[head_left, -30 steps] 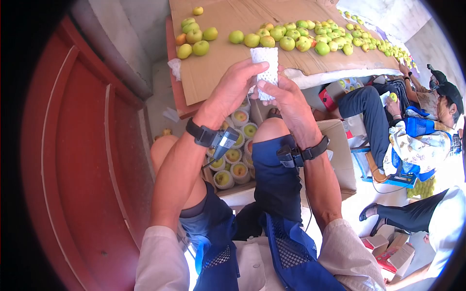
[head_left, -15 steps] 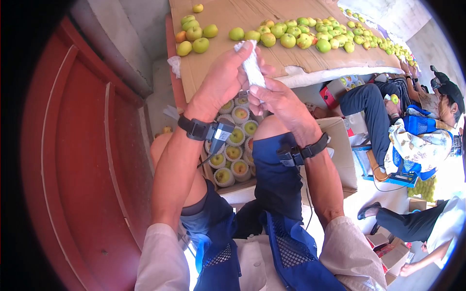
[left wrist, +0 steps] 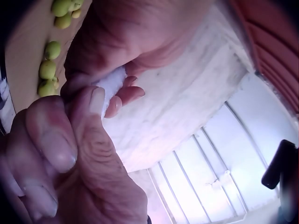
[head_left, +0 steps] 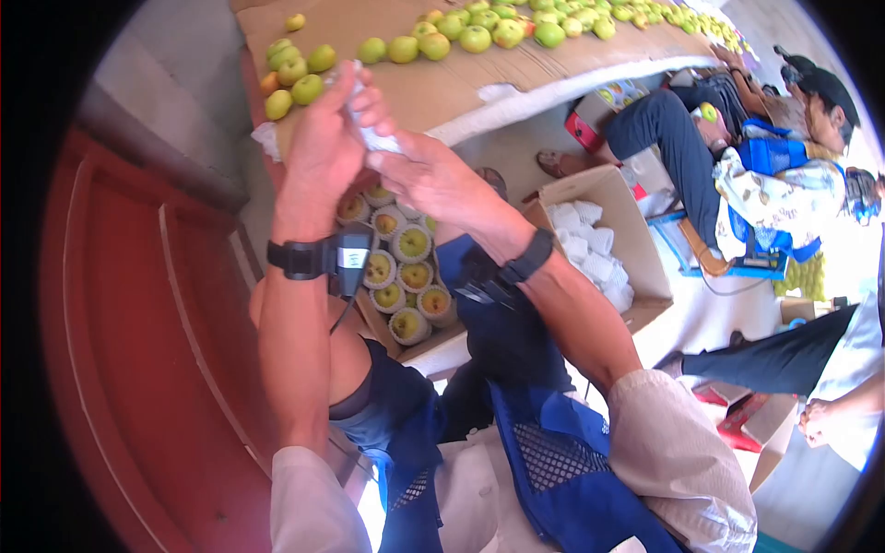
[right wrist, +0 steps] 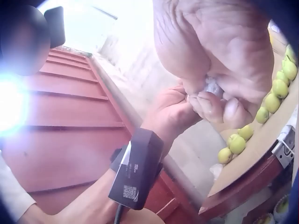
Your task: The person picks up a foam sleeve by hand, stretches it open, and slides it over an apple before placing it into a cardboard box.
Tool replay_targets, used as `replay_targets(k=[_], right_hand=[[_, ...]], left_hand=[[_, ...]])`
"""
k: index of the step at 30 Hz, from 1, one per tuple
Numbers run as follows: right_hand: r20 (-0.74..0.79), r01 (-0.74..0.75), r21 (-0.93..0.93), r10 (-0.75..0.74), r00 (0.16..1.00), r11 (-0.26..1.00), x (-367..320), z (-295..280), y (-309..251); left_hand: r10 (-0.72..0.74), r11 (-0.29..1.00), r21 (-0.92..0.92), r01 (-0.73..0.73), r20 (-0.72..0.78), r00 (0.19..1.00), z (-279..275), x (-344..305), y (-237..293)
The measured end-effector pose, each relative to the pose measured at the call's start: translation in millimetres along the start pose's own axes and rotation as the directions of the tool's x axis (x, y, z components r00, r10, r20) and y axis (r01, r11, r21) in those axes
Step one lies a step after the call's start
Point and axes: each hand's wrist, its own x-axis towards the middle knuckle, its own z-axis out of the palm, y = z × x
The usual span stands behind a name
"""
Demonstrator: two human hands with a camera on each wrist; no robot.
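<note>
Left hand: fingers pinching white foam sleeve
Right hand: fingers pinching sleeve's near end
Counter: loose apples

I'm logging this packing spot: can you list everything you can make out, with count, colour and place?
Foam net: one, white, held between both hands
Loose apples: many, green-yellow, some reddish, on the cardboard
Cardboard: at least one sheet, brown, on the table
Table: one, red edge, under the cardboard
Wrapped apples: at least nine, green and reddish, in a brown box below the hands
Spare nets: several, white, in an open carton on the right
Door: one, red, far left
Other people: at least two, right side
Wrist cameras: two, dark, on the wrists
Left hand: one, gripping the net
Right hand: one, pinching the net
</note>
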Motion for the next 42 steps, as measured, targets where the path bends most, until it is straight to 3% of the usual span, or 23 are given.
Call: replay_targets(k=[1, 2, 3, 4, 5, 7, 11, 13, 15, 17, 21, 23, 24, 27, 35, 36, 38, 40, 42], right_hand=[[0.043, 0.117, -0.015, -0.116, 0.992, 0.993, 1.9, 1.3, 6.0], [0.012, 0.110, -0.008, -0.110, 0.994, 0.994, 0.2, 3.8, 15.0], [-0.070, 0.169, -0.385, -0.211, 0.975, 0.908, -3.5, 11.9, 7.6], [-0.101, 0.161, -0.711, -0.325, 0.940, 0.685, -5.2, 18.0, 0.4], [-0.122, 0.143, -0.711, -0.320, 0.940, 0.688, -7.0, 21.4, -3.5], [-0.171, 0.018, -0.692, -0.188, 0.967, 0.722, -8.8, 26.7, -7.2], [-0.203, 0.051, -0.648, -0.236, 0.950, 0.760, -12.6, 36.5, -8.3], [-0.214, 0.042, -0.616, -0.218, 0.952, 0.787, -14.1, 34.5, -11.9], [-0.185, 0.085, -0.651, -0.266, 0.946, 0.754, -10.9, 32.2, -9.7], [-0.189, 0.081, -0.659, -0.269, 0.944, 0.748, -7.4, 33.0, -2.7], [-0.192, 0.054, -0.684, -0.251, 0.949, 0.728, -8.4, 35.1, -6.0], [-0.207, 0.002, -0.699, -0.206, 0.956, 0.715, -11.7, 35.8, -13.7], [-0.210, -0.041, -0.718, -0.160, 0.964, 0.695, -13.6, 34.5, -15.9], [-0.240, 0.020, -0.702, -0.263, 0.934, 0.711, -20.7, 24.0, -9.2], [-0.424, -0.002, -0.505, -0.246, 0.872, 0.863, -71.7, -83.5, -30.0], [-0.501, -0.081, -0.481, -0.199, 0.842, 0.873, -81.9, -104.4, -27.3], [-0.493, -0.148, -0.566, -0.189, 0.849, 0.811, -107.7, -162.7, -12.3], [-0.589, -0.363, -0.528, -0.023, 0.808, 0.768, -144.4, -209.8, 2.0], [-0.663, -0.597, -0.545, 0.132, 0.737, 0.589, -185.6, -253.4, 26.9]], left_hand=[[0.005, 1.000, 0.011, -0.005, 0.019, 1.000, 3.8, -0.9, 0.6], [0.012, 0.999, 0.039, -0.009, -0.064, 0.998, 5.3, -3.3, 3.1], [-0.017, 0.999, 0.028, 0.019, -0.065, 0.998, 3.7, -3.7, 4.4], [-0.036, 0.999, 0.034, 0.036, -0.006, 0.999, -0.2, -3.5, 8.7], [-0.051, 0.998, 0.041, 0.049, 0.054, 0.997, -3.6, -1.7, 10.3], [-0.060, 0.997, 0.045, 0.060, 0.013, 0.998, 0.2, -1.7, 10.0], [-0.077, 0.996, 0.042, 0.076, 0.030, 0.997, -3.2, -1.6, 16.2], [0.009, 1.000, 0.026, -0.005, -0.148, 0.989, 2.0, -1.1, 16.0], [-0.017, 1.000, 0.002, 0.017, -0.119, 0.993, -4.9, 1.6, 19.5], [-0.071, 0.997, 0.009, 0.070, 0.085, 0.994, -12.6, 2.4, 22.6], [-0.062, 0.998, 0.030, 0.062, 0.019, 0.998, -9.5, 3.1, 22.4], [-0.096, 0.992, -0.072, 0.104, 0.100, 0.990, -14.4, 5.7, 30.3], [-0.057, 0.997, -0.044, 0.058, 0.030, 0.998, -12.2, 5.8, 34.2], [-0.062, 0.995, -0.076, 0.067, 0.058, 0.996, -16.8, 5.9, 41.8], [-0.027, 0.997, -0.070, 0.030, 0.053, 0.998, -21.6, 4.3, 43.2], [-0.016, 0.997, -0.078, 0.019, 0.034, 0.999, -22.5, 3.9, 43.6], [-0.009, 0.996, -0.086, 0.010, 0.013, 1.000, -23.3, 3.0, 43.2], [-0.053, 0.992, -0.108, 0.058, 0.048, 0.997, -21.4, 3.0, 43.8], [-0.056, 0.993, -0.102, 0.061, 0.054, 0.997, -20.2, 2.5, 43.8]])
